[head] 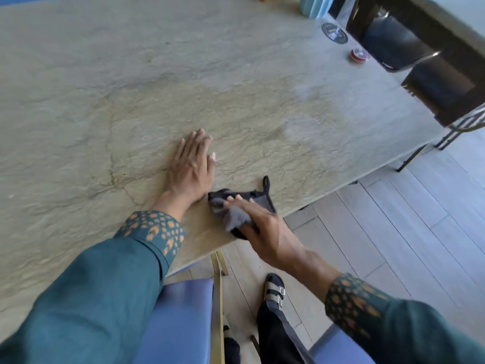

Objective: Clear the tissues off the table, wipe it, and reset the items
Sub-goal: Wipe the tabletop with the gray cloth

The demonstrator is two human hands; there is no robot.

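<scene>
A dark grey cloth point(259, 198) with a hanging loop lies crumpled on the stone table point(157, 74) near its front edge. My right hand point(262, 224) grips the cloth, with fingers over the top and a fold bunched under the palm. My left hand point(193, 164) rests flat on the table just left of the cloth, fingers straight and together. No tissues are in view.
A small round red tin point(359, 55) and a dark round coaster point(334, 33) sit at the far right of the table, and a pale blue object point(313, 6) stands at the far edge. Dark chairs point(409, 46) stand to the right. Blue chair seats point(181, 319) are below me.
</scene>
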